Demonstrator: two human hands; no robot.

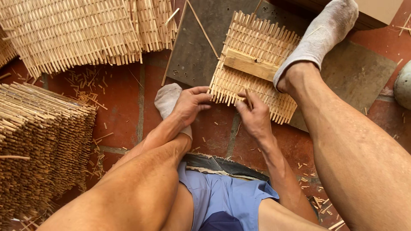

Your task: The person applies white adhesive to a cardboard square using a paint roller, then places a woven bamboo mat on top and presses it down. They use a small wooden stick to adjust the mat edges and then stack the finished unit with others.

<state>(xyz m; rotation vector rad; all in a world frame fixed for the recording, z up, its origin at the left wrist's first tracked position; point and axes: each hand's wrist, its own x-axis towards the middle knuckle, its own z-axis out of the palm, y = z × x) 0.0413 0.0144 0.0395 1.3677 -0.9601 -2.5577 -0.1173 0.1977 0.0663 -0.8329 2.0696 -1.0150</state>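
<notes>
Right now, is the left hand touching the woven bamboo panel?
Touching. The head view shows the left hand with its fingertips pressed onto the near left edge of the woven bamboo panel, no gap visible.
</notes>
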